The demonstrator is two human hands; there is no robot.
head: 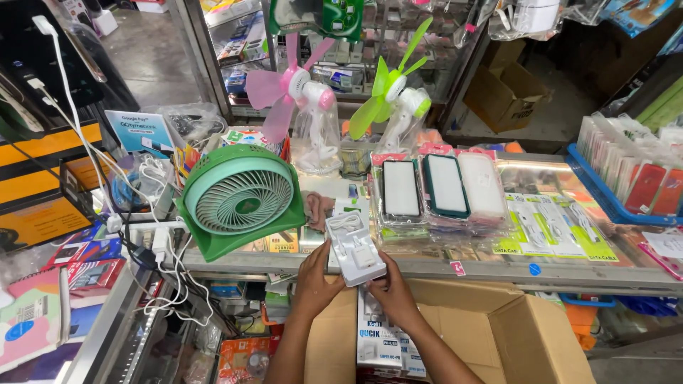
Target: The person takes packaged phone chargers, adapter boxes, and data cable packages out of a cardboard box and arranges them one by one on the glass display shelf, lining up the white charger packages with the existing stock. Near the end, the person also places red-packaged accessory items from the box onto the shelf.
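**Both hands held a charger pack over an open carton at the shop table**

At the lower centre of the frame, the left hand [316, 281] and the right hand [390, 293] held one white charger blister pack [353, 247] between them. The left fingers were curled round its near-left edge, the right fingers pinched its near corner, and both grips were closed on the pack. The pack was tilted, its far end resting on the front edge of the table [498, 270], and inside it a coiled white cable and a white plug showed.

Below the hands stood an open cardboard box [512, 334], flaps spread, with more boxed chargers [380, 338] stacked at its left side; their number could not be told.

To the left of centre on the table stood one green desk fan [240, 199]. Behind it, towards the upper centre, stood two clip fans, one pink [295, 89] and one lime green [391, 92]. Right of centre lay three power banks in clear wrappers [445, 186], side by side. Further right lay flat yellow-green cable packs [555, 227]. At the right edge a blue tray [605, 203] held a row of upright packaged items, too many and too crowded to count.
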